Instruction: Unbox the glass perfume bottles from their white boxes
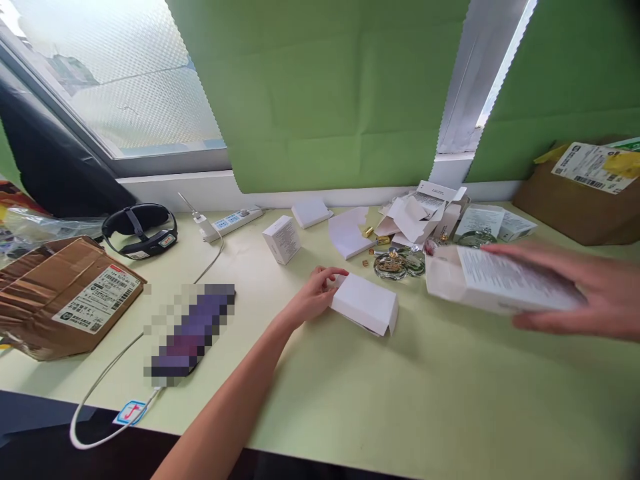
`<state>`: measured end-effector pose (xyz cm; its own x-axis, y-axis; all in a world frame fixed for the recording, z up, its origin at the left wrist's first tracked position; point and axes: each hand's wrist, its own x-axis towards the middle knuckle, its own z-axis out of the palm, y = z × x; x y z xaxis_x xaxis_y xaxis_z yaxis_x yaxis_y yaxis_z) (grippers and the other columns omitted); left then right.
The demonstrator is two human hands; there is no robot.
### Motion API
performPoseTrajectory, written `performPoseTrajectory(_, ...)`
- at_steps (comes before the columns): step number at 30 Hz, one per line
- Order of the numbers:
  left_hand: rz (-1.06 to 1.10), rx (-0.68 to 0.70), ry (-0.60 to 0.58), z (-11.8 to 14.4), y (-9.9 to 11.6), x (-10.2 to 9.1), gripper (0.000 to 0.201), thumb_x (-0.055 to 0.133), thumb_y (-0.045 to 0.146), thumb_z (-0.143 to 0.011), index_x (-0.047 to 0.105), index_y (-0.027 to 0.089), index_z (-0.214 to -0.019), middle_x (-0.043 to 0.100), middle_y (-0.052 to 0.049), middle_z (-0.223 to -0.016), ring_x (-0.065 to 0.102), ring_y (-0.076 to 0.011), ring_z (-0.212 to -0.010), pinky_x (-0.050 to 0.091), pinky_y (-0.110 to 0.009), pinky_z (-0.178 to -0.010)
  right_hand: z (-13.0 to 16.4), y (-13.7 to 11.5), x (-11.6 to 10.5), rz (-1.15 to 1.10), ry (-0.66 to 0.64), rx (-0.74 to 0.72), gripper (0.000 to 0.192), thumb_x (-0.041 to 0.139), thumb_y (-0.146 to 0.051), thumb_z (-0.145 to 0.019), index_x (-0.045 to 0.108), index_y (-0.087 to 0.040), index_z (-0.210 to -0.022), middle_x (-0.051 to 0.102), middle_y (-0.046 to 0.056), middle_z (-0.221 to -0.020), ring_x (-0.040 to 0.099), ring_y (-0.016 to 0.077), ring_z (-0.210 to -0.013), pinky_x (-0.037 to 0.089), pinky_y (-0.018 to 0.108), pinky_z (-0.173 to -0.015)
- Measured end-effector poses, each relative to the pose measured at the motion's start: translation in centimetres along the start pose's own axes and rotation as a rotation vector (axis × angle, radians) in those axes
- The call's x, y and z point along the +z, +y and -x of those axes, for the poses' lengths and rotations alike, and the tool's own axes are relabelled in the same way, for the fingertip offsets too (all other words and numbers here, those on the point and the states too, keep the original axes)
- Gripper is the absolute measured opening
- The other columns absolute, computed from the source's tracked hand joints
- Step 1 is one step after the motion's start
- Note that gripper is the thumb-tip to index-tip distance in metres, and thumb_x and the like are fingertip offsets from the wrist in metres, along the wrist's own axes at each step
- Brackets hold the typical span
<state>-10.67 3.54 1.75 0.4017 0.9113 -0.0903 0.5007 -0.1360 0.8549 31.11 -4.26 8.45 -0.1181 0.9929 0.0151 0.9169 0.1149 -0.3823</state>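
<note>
My left hand [316,295] lies at the near end of a plain white carton [364,299], its fingers closed on that end. The carton rests on the table, with flaps loose at its right end. At the right, my right hand [597,288] grips a white printed box [510,280] above the table, thumb on top and fingers below; it is slightly blurred. The box's left end looks open. Just left of it lie several glass bottles [393,265] and gold caps [383,241]. Behind them is a heap of torn white cartons [420,212].
A small printed white box [283,240] stands mid-table, with a flat white box [311,212] behind it. On the left are a cardboard box [85,300], a black headset [143,233], a power strip [235,221] and a pixelated phone [193,333] on a cable. Another cardboard box [570,207] stands back right.
</note>
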Motion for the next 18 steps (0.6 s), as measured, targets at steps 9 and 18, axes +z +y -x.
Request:
performPoseTrajectory(9, 0.191, 0.116, -0.005, -0.5, -0.2, 0.9, 0.03, 0.057, 0.027, -0.087, 0.072, 0.024, -0.113, 0.059, -0.007, -0.123, 0.057, -0.0175, -0.094, 0.047, -0.025, -0.077, -4.5, -11.9, -0.1, -0.364, 0.0, -0.305, 0.038, 0.061, -0.057, -0.092, 0.074, -0.029, -0.113, 0.069, 0.003, -0.128, 0.069, 0.0233, -0.105, 0.056, 0.036, -0.089)
performPoseTrajectory(18, 0.412, 0.051, 0.27, -1.1, -0.2, 1.6, 0.039, 0.068, 0.054, -0.085, 0.062, 0.016, -0.079, 0.039, 0.006, -0.059, 0.033, -0.0062, -0.052, 0.026, -0.019, -0.047, -2.9, -12.8, 13.3, -0.27, -0.103, -0.481, 0.071, 0.065, -0.041, -0.092, 0.037, -0.023, -0.155, 0.04, 0.01, -0.161, 0.031, 0.0285, -0.15, 0.03, 0.048, -0.122)
